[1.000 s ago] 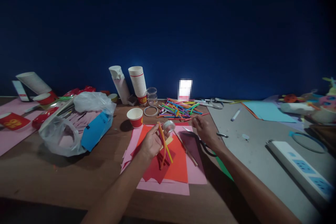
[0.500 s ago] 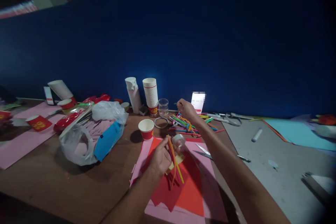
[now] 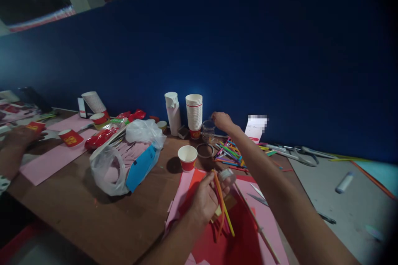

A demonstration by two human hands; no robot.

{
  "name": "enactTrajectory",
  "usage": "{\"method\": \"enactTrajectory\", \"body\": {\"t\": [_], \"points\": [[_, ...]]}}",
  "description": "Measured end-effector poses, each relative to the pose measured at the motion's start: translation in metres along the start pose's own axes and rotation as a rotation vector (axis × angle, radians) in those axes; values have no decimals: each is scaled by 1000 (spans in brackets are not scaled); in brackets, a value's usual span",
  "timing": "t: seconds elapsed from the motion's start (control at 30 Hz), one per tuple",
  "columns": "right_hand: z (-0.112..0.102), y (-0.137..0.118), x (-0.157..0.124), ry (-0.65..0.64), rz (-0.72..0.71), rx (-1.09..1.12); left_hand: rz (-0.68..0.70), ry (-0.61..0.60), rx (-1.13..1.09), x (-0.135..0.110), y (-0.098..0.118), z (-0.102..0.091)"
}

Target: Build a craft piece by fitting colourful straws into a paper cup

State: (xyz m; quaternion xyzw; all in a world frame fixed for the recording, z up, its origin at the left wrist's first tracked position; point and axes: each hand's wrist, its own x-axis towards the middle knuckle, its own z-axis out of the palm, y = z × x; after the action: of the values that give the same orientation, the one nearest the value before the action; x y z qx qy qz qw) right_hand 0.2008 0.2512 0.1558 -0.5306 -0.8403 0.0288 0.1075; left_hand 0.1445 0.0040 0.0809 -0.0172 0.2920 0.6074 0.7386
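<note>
Brown table: wood-look top, pretty cluttered tbh
Back edge: tall stack of paper cups, with a white cylinder and a clear cylinder on either side
Middle: one upright red-and-white cup, a ring, messy pile of coloured sticks
Near side: pink paper
Left: stuffed plastic bag
Right: grey section with a capped marker lying on it

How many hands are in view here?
3: your left hand, holding colored strips; your right hand, by the clear stack; a co-worker's hand, far left. Others may be hidden.
</note>
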Motion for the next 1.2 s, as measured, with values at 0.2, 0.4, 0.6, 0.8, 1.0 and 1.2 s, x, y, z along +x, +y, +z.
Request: {"method": "enactTrajectory", "body": {"t": [0.2, 0.4, 0.6, 0.8, 1.0, 1.2], "points": [[3, -5, -5, 93, -52, -2, -7, -23, -27, 4, -1, -4], [-14, -5, -35, 211, -35, 95, 5, -25, -26, 6, 3, -6], [-6, 18, -141, 26, -246, 472, 9, -55, -5, 5, 11, -4], [31, 40, -222, -119, -285, 947, -81, -83, 106, 0, -3, 4], [28, 83, -256, -38, -46, 1026, -26, -89, 297, -11, -22, 12], [27, 149, -287, 149, 218, 571, 14, -52, 357, -17, -28, 18]]}}
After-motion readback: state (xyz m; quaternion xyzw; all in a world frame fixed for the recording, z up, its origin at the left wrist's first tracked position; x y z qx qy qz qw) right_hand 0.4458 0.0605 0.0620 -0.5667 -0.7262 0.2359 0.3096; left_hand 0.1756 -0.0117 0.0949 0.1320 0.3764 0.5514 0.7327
